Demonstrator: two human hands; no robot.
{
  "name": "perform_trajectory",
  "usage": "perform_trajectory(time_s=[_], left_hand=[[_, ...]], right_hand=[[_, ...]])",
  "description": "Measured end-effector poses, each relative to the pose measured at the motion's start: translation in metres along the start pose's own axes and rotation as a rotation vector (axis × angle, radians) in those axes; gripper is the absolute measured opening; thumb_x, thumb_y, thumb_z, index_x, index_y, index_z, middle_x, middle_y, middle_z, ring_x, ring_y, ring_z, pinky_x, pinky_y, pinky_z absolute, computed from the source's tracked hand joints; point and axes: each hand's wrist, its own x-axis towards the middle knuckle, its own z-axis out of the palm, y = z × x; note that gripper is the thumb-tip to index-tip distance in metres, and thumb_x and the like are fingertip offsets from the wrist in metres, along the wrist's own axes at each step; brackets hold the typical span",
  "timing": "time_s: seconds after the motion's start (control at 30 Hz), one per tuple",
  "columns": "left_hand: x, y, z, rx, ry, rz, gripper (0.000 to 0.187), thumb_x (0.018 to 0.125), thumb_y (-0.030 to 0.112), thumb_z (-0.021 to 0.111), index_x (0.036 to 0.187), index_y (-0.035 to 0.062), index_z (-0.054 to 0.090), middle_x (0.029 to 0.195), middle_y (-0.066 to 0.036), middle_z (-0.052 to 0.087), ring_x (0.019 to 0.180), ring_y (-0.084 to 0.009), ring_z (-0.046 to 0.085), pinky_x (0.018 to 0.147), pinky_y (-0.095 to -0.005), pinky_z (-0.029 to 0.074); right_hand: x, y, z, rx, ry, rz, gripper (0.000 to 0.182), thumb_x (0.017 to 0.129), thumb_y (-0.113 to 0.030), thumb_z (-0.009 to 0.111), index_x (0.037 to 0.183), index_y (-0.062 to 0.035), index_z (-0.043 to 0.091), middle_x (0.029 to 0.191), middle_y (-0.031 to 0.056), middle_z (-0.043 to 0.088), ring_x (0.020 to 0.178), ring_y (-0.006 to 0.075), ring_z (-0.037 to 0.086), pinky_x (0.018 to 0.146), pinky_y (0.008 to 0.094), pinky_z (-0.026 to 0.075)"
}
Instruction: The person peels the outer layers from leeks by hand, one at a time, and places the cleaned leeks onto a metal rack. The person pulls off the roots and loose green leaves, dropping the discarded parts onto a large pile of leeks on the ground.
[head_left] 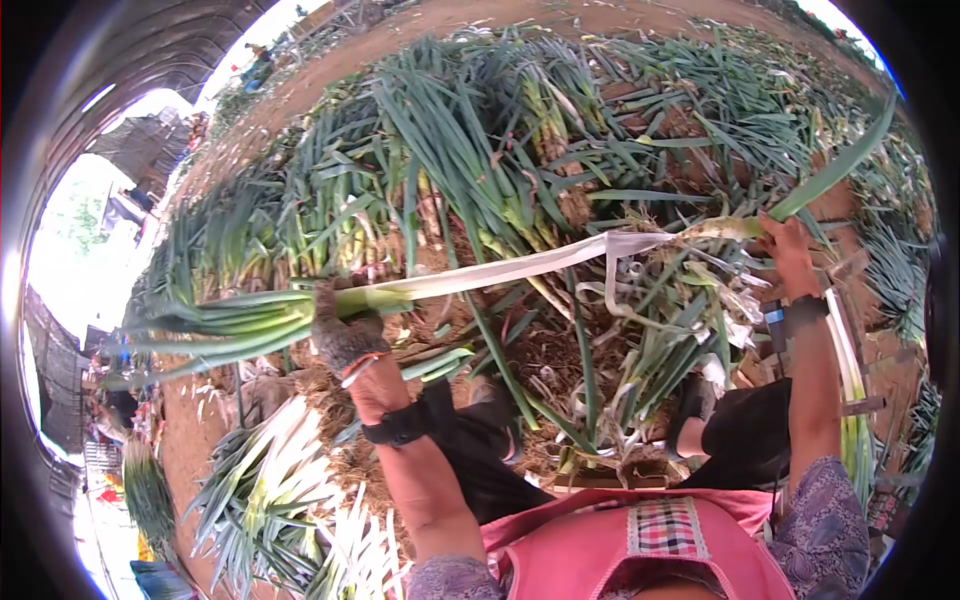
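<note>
My left hand point(342, 338), in a dirty dark glove, is closed round a large green onion point(240, 325). Its green leaves fan out to the left, and its long white stalk point(510, 270) stretches right. Out at the right, the fingers of my right hand point(790, 255) pinch an outer leaf point(840, 170), green at its tip, with a yellowish, ragged sheath point(722, 229) reaching toward the stalk's root end. A thin pale strip point(612, 290) hangs down near that end. Below the stalk, stripped leaves point(655, 375) lie in a heap between my feet.
A wide pile of unpeeled green onions point(440, 140) covers the ground ahead. White-stalked onions point(290, 460) lie at my lower left, beside bare soil point(190, 430). Wooden pieces point(862, 406) and more pale stalks point(850, 370) are at my right.
</note>
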Motion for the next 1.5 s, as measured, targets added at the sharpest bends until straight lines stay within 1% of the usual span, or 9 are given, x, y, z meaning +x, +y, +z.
perform_trajectory(time_s=[0.07, 0.2, 0.47, 0.6, 0.7, 0.83, 1.1, 1.37, 1.5], left_hand=[[-0.002, -0.004, -0.006, -0.003, -0.087, -0.008, 0.022, 0.079, 0.016, 0.063, 0.091, -0.001, 0.055, 0.081, -0.012, 0.059, 0.08, -0.0284, 0.059, 0.081, -0.0428, 0.05], [-0.031, -0.014, 0.012, -0.074, -0.217, -0.036, 0.021, 0.08, 0.016, 0.064, 0.092, 0.0011, 0.056, 0.082, -0.011, 0.059, 0.082, -0.0249, 0.058, 0.085, -0.0381, 0.048], [-0.097, -0.069, 0.053, 0.994, -0.435, 0.396, 0.027, 0.079, -0.002, 0.061, 0.105, 0.0049, 0.056, 0.094, -0.008, 0.059, 0.09, -0.0174, 0.056, 0.084, -0.0315, 0.047], [-0.107, -0.096, 0.053, 1.133, -0.578, 0.496, 0.03, 0.079, -0.007, 0.058, 0.106, 0.0039, 0.058, 0.1, -0.009, 0.058, 0.093, -0.017, 0.056, 0.083, -0.0289, 0.046], [-0.1, -0.116, 0.055, -0.085, -0.292, -0.533, 0.022, 0.08, -0.001, 0.059, 0.102, 0.0016, 0.059, 0.101, -0.008, 0.057, 0.093, -0.0178, 0.056, 0.08, -0.0288, 0.047], [-0.12, -0.091, 0.072, -0.037, -0.375, -0.594, 0.027, 0.077, -0.002, 0.058, 0.103, 0.0039, 0.052, 0.097, -0.008, 0.056, 0.095, -0.0237, 0.056, 0.081, -0.0328, 0.048], [-0.118, -0.097, 0.075, -0.143, -0.508, -0.59, 0.038, 0.074, -0.007, 0.059, 0.108, 0.006, 0.047, 0.102, -0.009, 0.054, 0.098, -0.0243, 0.056, 0.083, -0.0384, 0.049], [-0.106, -0.098, 0.073, -0.081, -0.227, -0.413, 0.042, 0.075, -0.004, 0.065, 0.11, 0.0079, 0.045, 0.096, -0.007, 0.056, 0.088, -0.0207, 0.058, 0.078, -0.0336, 0.05], [-0.092, -0.077, 0.07, -0.066, -0.154, -0.285, 0.04, 0.074, 0.0, 0.066, 0.108, 0.0069, 0.046, 0.095, -0.008, 0.057, 0.086, -0.0214, 0.058, 0.078, -0.0351, 0.05]], right_hand=[[0.012, 0.007, -0.004, -0.188, -0.083, 0.067, 0.023, 0.08, -0.023, 0.065, 0.081, -0.003, 0.055, 0.066, 0.009, 0.058, 0.062, 0.02, 0.059, 0.056, 0.03, 0.047], [0.001, -0.004, 0.034, -0.963, 0.041, -0.386, 0.029, 0.082, -0.029, 0.064, 0.074, -0.0024, 0.053, 0.061, 0.0157, 0.055, 0.057, 0.0319, 0.054, 0.055, 0.0346, 0.045], [-0.152, -0.097, 0.199, -0.295, -0.488, -1.142, 0.048, 0.059, -0.008, 0.076, 0.102, -0.0052, 0.055, 0.099, 0.0121, 0.056, 0.092, 0.031, 0.055, 0.078, 0.0388, 0.044], [-0.164, -0.088, 0.221, -0.293, -0.526, -1.027, 0.05, 0.056, -0.004, 0.075, 0.101, -0.0038, 0.055, 0.097, 0.0126, 0.057, 0.093, 0.0315, 0.056, 0.078, 0.0371, 0.046], [-0.157, -0.084, 0.217, -0.235, -0.613, -0.894, 0.045, 0.057, 0.0, 0.074, 0.098, -0.0028, 0.055, 0.09, 0.0123, 0.059, 0.082, 0.031, 0.059, 0.071, 0.0351, 0.048], [-0.156, -0.089, 0.207, -0.15, -0.545, -0.954, 0.034, 0.062, 0.0, 0.073, 0.091, -0.0016, 0.055, 0.081, 0.0113, 0.061, 0.069, 0.0251, 0.061, 0.062, 0.0305, 0.048], [-0.134, -0.089, 0.189, 0.011, -0.806, -0.467, 0.025, 0.069, 0.0, 0.072, 0.085, -0.0006, 0.052, 0.071, 0.0024, 0.053, 0.066, 0.0051, 0.046, 0.059, 0.022, 0.041], [-0.167, -0.116, 0.186, -0.272, -0.581, -1.21, 0.023, 0.065, 0.002, 0.065, 0.082, -0.0021, 0.05, 0.084, 0.0099, 0.058, 0.081, 0.0294, 0.057, 0.072, 0.0334, 0.044], [-0.168, -0.118, 0.179, 0.07, -0.715, -0.88, 0.013, 0.076, -0.001, 0.059, 0.085, -0.0034, 0.05, 0.081, 0.0103, 0.056, 0.081, 0.0272, 0.056, 0.079, 0.0308, 0.04]])
